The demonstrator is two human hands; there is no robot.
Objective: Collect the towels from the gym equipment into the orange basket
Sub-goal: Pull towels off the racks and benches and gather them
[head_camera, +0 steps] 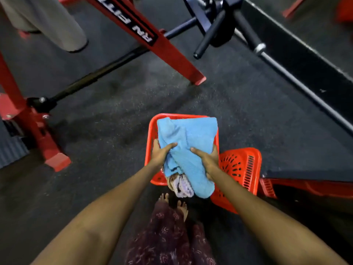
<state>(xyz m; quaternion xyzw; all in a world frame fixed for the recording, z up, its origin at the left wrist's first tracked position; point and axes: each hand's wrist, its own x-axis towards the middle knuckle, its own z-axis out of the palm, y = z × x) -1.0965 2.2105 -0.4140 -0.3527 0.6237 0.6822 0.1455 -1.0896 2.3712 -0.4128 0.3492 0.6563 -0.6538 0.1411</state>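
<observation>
1. Two bare feet [176, 204] and a patterned dark-red garment [172, 240] nearest, just short of the orange basket [150, 148].
2. Both forearms stretched forward to the basket, left hand [161, 153] and right hand [207, 159] each gripping the blue towel [191, 148], thumbs on top and fingers curled underneath into the cloth; towel bunched between them, nothing else held.
3. Towel lying over the basket's mouth, hiding most of the opening and its right rim; long axis running from the basket's far rim back toward the feet, near end hanging over the near rim.
4. Under that near end, a pale lilac and brown patterned cloth [180, 185], also spilling over the near rim; whether another towel, unclear.
5. Step in hand, by judgement: stowing the blue towel, pressed or tucked down but not yet fully inside.
6. Next move likely calls for pushing the overhanging end down inside the rim, then letting go with both hands.
7. Touching the basket's right side, a second orange basket [240, 169] tipped on its side, perforated base showing.
8. Beyond the basket, dark speckled floor [118, 115], then a red machine frame [164, 46] to its far left and a barbell [298, 83] to its far right; no towel seen on either.
</observation>
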